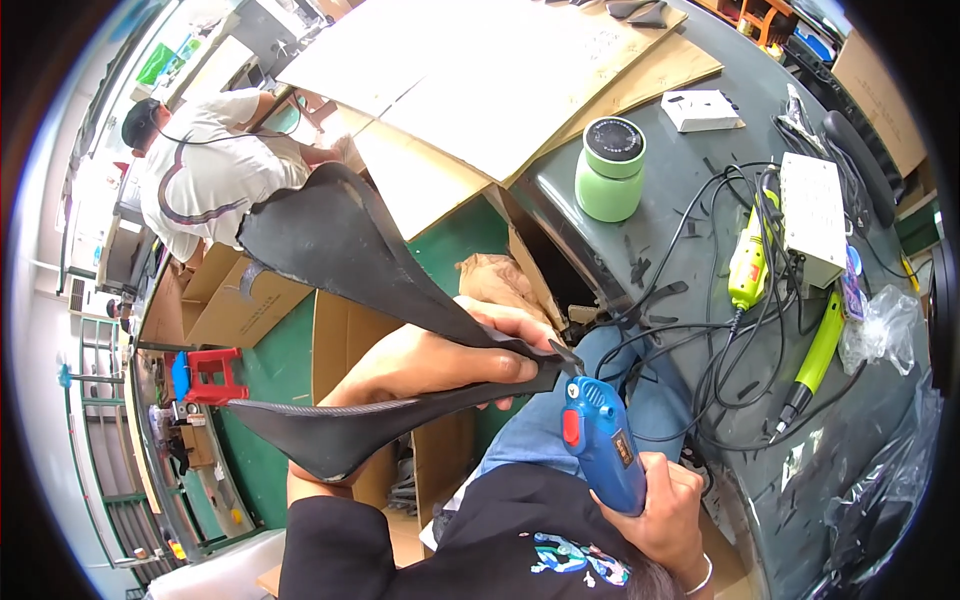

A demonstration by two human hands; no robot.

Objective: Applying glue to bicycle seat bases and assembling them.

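My left hand (430, 365) is closed around the narrow end of a black V-shaped moulded part (335, 235), thumb on top. Two wide, curved wings of the part spread out to the left, and the upper one has a ragged edge. In my right hand (668, 510) is a blue handheld power tool (610, 450) with a red button, gripped by its lower body. The tool's head is up against the part's narrow tip, near my left fingertips. Its working end is too small to make out clearly.
On the grey table at right stand a green flask (610, 170) and a white box-shaped unit (813, 215). Lime-green corded tools (752, 255), tangled black cables and dark scraps lie around them. Cardboard sheets (450, 80) lie ahead. At left, another person (215, 165) bends over; a red stool (213, 375) stands behind.
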